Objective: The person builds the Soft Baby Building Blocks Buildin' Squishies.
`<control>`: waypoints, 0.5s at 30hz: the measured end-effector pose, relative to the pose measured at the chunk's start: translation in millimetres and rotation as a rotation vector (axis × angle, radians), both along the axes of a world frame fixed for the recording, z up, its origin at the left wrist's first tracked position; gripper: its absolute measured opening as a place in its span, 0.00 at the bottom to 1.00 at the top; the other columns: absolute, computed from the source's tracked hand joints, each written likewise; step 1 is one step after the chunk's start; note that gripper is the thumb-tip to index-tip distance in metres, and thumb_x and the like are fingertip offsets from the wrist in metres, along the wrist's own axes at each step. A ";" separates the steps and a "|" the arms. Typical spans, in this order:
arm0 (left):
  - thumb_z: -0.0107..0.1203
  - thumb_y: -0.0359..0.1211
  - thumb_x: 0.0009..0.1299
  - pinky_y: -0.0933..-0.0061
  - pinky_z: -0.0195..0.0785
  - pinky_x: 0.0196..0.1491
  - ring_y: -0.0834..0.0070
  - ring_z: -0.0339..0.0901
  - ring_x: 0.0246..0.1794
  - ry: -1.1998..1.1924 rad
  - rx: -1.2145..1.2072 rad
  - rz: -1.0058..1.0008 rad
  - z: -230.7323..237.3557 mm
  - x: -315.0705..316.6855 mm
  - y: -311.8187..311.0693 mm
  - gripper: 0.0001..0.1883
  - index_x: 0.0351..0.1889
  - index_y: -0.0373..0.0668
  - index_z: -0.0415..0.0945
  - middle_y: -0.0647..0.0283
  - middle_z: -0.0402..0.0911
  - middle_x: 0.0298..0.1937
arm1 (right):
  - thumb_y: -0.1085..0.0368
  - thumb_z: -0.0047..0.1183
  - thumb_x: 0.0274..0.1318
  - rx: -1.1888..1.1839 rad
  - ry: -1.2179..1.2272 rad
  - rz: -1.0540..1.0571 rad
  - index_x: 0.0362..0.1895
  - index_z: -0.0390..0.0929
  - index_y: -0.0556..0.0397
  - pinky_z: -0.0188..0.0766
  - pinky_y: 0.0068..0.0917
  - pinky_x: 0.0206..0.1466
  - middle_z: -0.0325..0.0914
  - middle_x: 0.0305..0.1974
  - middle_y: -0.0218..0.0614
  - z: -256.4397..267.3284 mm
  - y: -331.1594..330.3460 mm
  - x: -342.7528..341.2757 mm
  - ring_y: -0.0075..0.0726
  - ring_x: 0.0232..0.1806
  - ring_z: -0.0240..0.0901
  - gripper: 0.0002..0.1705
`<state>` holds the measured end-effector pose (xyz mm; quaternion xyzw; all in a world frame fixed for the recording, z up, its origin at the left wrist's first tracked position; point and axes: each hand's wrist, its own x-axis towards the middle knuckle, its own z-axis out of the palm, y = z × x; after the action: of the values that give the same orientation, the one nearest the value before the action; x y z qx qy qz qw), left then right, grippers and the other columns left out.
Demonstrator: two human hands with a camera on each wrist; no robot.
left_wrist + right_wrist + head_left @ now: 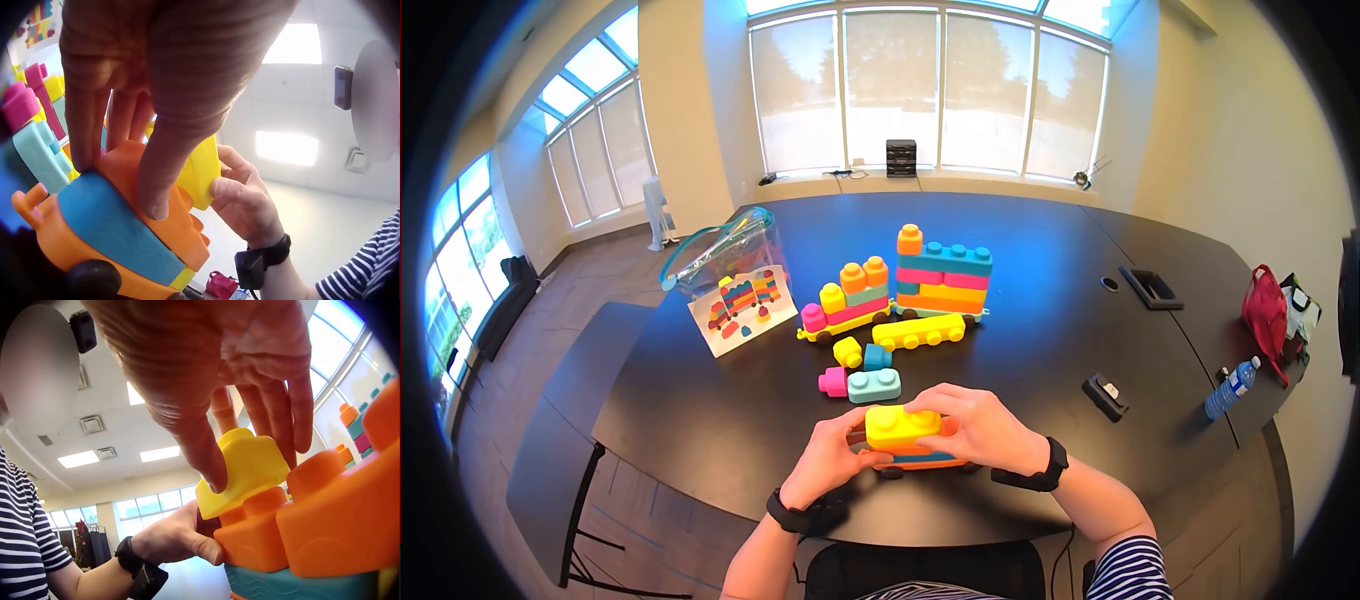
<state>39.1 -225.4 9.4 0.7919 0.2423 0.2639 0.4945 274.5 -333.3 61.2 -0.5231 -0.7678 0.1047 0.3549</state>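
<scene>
Between thumb and fingers, my right hand (pixel 990 432) (pixel 262 337) pinches a yellow block (pixel 902 430) (pixel 203 172) (pixel 247 469). In the right wrist view that block tilts over the studs of an orange block (pixel 253 540); whether it is pressed down, I cannot tell. My left hand (pixel 828 460) (pixel 169 69) grips an orange block (pixel 128 165) from its sides, thumb on the near face. Below lie a blue block (pixel 115 225) and an orange wheeled base (pixel 69 240). A second orange block (pixel 337 531) stands beside the first in the right wrist view.
Beyond my hands lie a mint block (pixel 874 386), a pink block (pixel 833 382) and a yellow wheeled base (pixel 920 331). Farther back stand two built wagons (pixel 845 310) (pixel 943 280), a picture card (pixel 743 312) and a clear bag (pixel 735 255). A bottle (pixel 1232 388) stands right.
</scene>
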 end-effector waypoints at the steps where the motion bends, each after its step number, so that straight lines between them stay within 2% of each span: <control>1: 0.76 0.23 0.61 0.63 0.78 0.70 0.65 0.87 0.61 -0.002 0.002 0.004 -0.3 -0.2 -0.1 0.35 0.68 0.36 0.77 0.55 0.88 0.60 | 0.68 0.73 0.57 0.004 -0.003 -0.004 0.56 0.84 0.53 0.85 0.36 0.51 0.86 0.49 0.40 -1.0 0.1 -0.2 0.50 0.47 0.86 0.22; 6: 0.77 0.24 0.61 0.62 0.79 0.69 0.65 0.87 0.62 -0.025 0.015 0.013 0.8 0.1 -0.7 0.36 0.69 0.38 0.77 0.55 0.88 0.61 | 0.67 0.73 0.57 0.012 -0.050 -0.002 0.56 0.83 0.51 0.85 0.37 0.50 0.85 0.51 0.39 -4.5 -1.0 1.0 0.52 0.46 0.86 0.22; 9: 0.77 0.26 0.63 0.61 0.79 0.68 0.65 0.86 0.63 -0.052 0.026 0.025 10.9 -0.4 -6.7 0.36 0.71 0.40 0.76 0.56 0.87 0.62 | 0.64 0.70 0.59 0.026 -0.055 -0.011 0.57 0.83 0.47 0.83 0.44 0.50 0.84 0.51 0.36 -7.6 -2.4 -1.4 0.54 0.45 0.85 0.21; 12: 0.76 0.28 0.66 0.61 0.80 0.68 0.67 0.85 0.64 -0.096 0.041 0.040 18.2 0.4 -10.9 0.35 0.72 0.42 0.77 0.58 0.87 0.63 | 0.64 0.70 0.59 0.046 -0.089 -0.026 0.59 0.82 0.46 0.83 0.45 0.50 0.84 0.51 0.35 -10.4 -2.8 -4.2 0.53 0.46 0.85 0.23; 15: 0.75 0.29 0.68 0.61 0.81 0.67 0.70 0.84 0.64 -0.101 0.007 0.046 14.0 0.1 -7.8 0.32 0.72 0.42 0.78 0.61 0.87 0.63 | 0.65 0.73 0.56 0.062 -0.128 -0.042 0.61 0.83 0.47 0.84 0.40 0.51 0.85 0.53 0.37 -12.9 -2.8 -4.2 0.52 0.47 0.85 0.26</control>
<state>39.2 -233.2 23.4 0.7736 0.2343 0.3155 0.4971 270.3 -336.1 48.3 -0.5334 -0.7806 0.0395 0.3233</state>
